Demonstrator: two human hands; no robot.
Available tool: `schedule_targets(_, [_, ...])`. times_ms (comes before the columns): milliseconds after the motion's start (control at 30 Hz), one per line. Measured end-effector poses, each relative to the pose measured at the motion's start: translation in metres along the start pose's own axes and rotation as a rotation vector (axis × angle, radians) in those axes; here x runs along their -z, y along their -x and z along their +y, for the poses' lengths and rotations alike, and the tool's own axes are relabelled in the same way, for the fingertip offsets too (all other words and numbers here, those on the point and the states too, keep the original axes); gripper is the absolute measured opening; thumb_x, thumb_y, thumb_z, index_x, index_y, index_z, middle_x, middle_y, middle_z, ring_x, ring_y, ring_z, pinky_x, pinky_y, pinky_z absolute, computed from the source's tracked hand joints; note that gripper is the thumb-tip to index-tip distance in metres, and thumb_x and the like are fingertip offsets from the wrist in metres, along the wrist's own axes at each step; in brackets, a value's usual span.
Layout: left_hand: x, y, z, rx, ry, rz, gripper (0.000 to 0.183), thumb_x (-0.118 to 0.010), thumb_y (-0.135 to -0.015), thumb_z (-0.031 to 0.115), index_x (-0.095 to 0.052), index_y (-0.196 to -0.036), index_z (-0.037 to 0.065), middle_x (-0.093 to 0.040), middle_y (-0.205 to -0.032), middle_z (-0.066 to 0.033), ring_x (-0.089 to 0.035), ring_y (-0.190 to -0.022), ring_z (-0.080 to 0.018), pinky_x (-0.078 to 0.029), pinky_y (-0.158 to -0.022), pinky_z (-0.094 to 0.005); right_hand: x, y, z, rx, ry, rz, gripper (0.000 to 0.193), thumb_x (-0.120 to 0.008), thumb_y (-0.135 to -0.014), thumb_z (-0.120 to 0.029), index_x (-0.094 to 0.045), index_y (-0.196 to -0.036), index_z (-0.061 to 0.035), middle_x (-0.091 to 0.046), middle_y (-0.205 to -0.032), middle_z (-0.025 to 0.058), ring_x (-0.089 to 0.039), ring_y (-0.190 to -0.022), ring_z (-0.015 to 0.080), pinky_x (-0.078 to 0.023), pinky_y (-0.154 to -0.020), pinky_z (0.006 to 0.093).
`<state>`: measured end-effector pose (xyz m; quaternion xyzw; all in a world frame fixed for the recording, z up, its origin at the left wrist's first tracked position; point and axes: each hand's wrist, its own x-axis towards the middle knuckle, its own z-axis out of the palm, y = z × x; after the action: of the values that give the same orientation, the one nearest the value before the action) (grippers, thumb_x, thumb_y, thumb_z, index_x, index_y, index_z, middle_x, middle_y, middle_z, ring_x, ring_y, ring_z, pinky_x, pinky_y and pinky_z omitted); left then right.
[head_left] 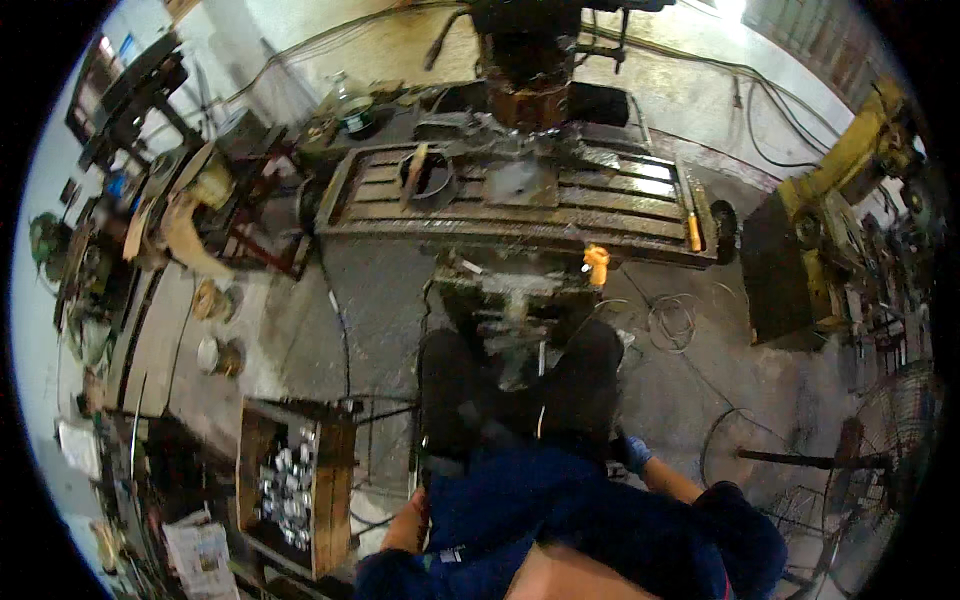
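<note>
My left hand (411,515) is bare and rests low beside my left hip, nearest to the wooden crate (335,490) of shiny metal pieces (290,490). Its fingers are mostly hidden against my body. My right hand (634,453) has a blue glove on and hangs by my right hip; its fingers are too dark and small to make out. Ahead of my knees stands a milling machine with a wet slotted table (600,205). On that table are a round dark pan (435,185) with a wooden-handled tool (414,170) across it and an orange-handled tool (694,230).
An orange spray gun (597,262) hangs at the table's front edge. A coiled hose (672,322) lies on the floor to the right. Further right are a standing fan (850,460) and a yellow-green machine (800,240). Two spools (216,354) stand on the left.
</note>
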<state>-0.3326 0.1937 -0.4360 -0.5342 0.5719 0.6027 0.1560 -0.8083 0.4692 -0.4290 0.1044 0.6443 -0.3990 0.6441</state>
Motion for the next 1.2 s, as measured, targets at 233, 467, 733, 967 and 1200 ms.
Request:
schedule_targets(233, [-0.003, -0.015, 0.055, 0.232, 0.205, 0.013, 0.031, -0.058, -0.08, 0.023, -0.06, -0.097, -0.002, -0.063, -0.083, -0.0167, -0.06, -0.075, -0.0283, -0.048, -0.064, -0.0399, 0.013, 0.009, -0.008, -0.11, -0.303, 0.048, 0.046, -0.048, -0.089, -0.041, -0.054, -0.114, -0.003, -0.058, -0.108, 0.0132, -0.055, -0.094, 0.0239, -0.046, -0.076, 0.036])
schedule_targets(467, [0.015, -0.04, 0.113, 0.279, 0.2, 0.014, 0.031, -0.058, -0.079, 0.023, -0.06, -0.098, -0.002, -0.063, -0.085, -0.0182, -0.06, -0.078, -0.0311, -0.047, -0.067, -0.0414, -0.003, 0.013, -0.014, -0.18, -0.464, 0.098, 0.047, -0.048, -0.088, -0.043, -0.054, -0.115, -0.0054, -0.058, -0.109, 0.0122, -0.055, -0.095, 0.0248, -0.046, -0.079, 0.0371])
schedule_targets(733, [-0.003, -0.047, 0.09, 0.087, 0.12, 0.017, 0.032, -0.058, -0.078, 0.023, -0.059, -0.098, -0.001, -0.063, -0.088, -0.02, -0.059, -0.082, -0.0343, -0.047, -0.07, -0.0431, 0.013, 0.004, -0.014, -0.138, -0.549, 0.045, 0.048, -0.047, -0.088, -0.046, -0.054, -0.115, -0.0081, -0.057, -0.109, 0.011, -0.055, -0.097, 0.0258, -0.046, -0.082, 0.0383])
schedule_targets(967, [0.019, -0.063, 0.077, -0.207, -0.148, 0.253, 0.032, -0.057, -0.077, 0.023, -0.058, -0.099, -0.001, -0.062, -0.091, -0.0215, -0.059, -0.086, -0.0371, -0.046, -0.072, -0.0446, -0.005, 0.031, -0.014, 0.087, -0.363, 0.019, 0.057, -0.044, -0.085, -0.056, -0.054, -0.116, -0.0101, -0.058, -0.105, 0.0106, -0.055, -0.095, 0.0275, -0.047, -0.082, 0.041])
schedule_targets(1200, [0.114, 0.158, 0.206, -0.708, 0.207, 0.273, 0.03, -0.057, -0.087, 0.017, -0.056, -0.111, 0.0, -0.064, -0.098, -0.0064, -0.059, -0.089, -0.0127, -0.046, -0.08, -0.026, -0.037, 0.053, -0.041, -0.045, -0.466, -0.168, 0.057, -0.041, -0.085, -0.058, -0.056, -0.112, -0.0102, -0.059, -0.102, 0.0107, -0.056, -0.089, 0.0276, -0.047, -0.075, 0.0416])
